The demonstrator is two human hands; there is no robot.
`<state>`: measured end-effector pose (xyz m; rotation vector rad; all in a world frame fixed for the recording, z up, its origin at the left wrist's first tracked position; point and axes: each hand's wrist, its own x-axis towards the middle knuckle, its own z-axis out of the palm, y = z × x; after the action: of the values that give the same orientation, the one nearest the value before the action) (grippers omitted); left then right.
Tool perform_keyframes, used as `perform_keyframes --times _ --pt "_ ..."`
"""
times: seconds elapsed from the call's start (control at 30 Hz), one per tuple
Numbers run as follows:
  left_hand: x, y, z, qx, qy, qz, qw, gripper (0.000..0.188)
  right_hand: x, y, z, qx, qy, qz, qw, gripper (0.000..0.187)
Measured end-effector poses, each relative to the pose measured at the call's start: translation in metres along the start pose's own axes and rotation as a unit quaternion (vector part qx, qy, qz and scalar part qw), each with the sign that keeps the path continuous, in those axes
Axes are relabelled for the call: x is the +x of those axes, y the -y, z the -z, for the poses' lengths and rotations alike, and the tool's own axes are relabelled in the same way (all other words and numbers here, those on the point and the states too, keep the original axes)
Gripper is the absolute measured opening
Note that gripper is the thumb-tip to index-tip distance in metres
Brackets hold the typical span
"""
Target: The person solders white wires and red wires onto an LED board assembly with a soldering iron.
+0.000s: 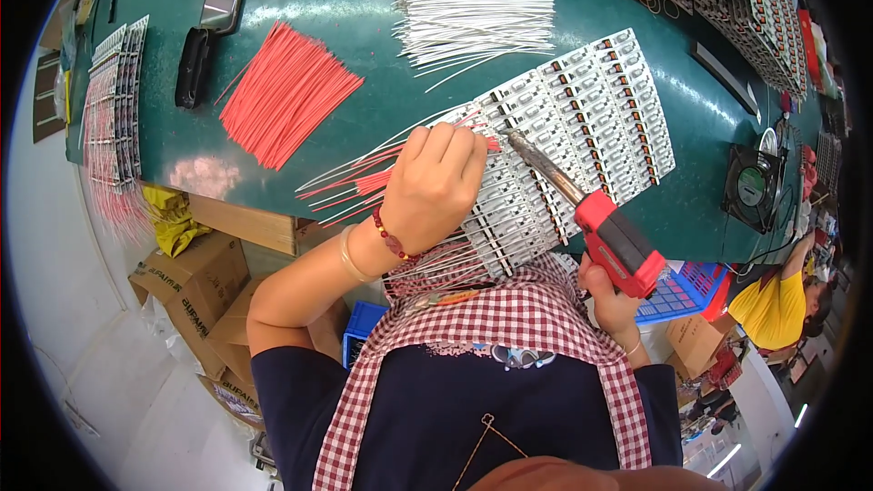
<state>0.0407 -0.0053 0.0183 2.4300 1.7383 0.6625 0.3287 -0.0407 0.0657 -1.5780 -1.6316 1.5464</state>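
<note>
from my remote seat i see the left hand [435, 184] curled down over the near end of a white panel of circuit boards [582, 127], its grip narrow, pinching what looks like a red wire [373, 182] against a board edge so the end stays put at the joint. more red and white wire tails fan out leftward from under that hand, already lying along the panel's side. the right hand [611, 295] is wrapped tight around the red handle of a soldering iron [605, 227], grip closed on it, and the metal tip slants up to meet the panel just beside the left fingertips; the low angle lets the tip reach the pad without covering it. the panel lies on the green tabletop [400, 100], tilted across its near edge, close to the body. a loose bundle of red wires [286, 95] and a heap of white wires [468, 0] lie farther back, within reach. a small fan [753, 189] stands to the right, near the work.
</note>
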Motion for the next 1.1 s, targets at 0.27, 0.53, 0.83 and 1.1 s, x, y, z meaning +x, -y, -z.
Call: perform_keyframes --times 0.27,0.53,0.83,1.1 --pt "0.000 -0.001 0.000 -0.001 -0.003 0.002 1.000 0.027 0.007 0.001 0.002 -0.020 -0.015 -0.025 0.999 0.020" --pt "0.002 -0.002 0.001 0.008 0.000 0.005 1.000 0.027 0.002 0.005 0.000 -0.009 -0.002 0.009 1.000 0.024" --pt "0.001 -0.003 -0.001 0.005 -0.004 0.009 1.000 0.028 0.003 -0.005 0.002 -0.037 0.002 0.025 0.999 0.033" --pt "0.001 -0.002 -0.001 0.003 -0.003 0.009 1.000 0.029 0.009 -0.002 0.003 -0.043 -0.013 -0.003 0.999 0.018"
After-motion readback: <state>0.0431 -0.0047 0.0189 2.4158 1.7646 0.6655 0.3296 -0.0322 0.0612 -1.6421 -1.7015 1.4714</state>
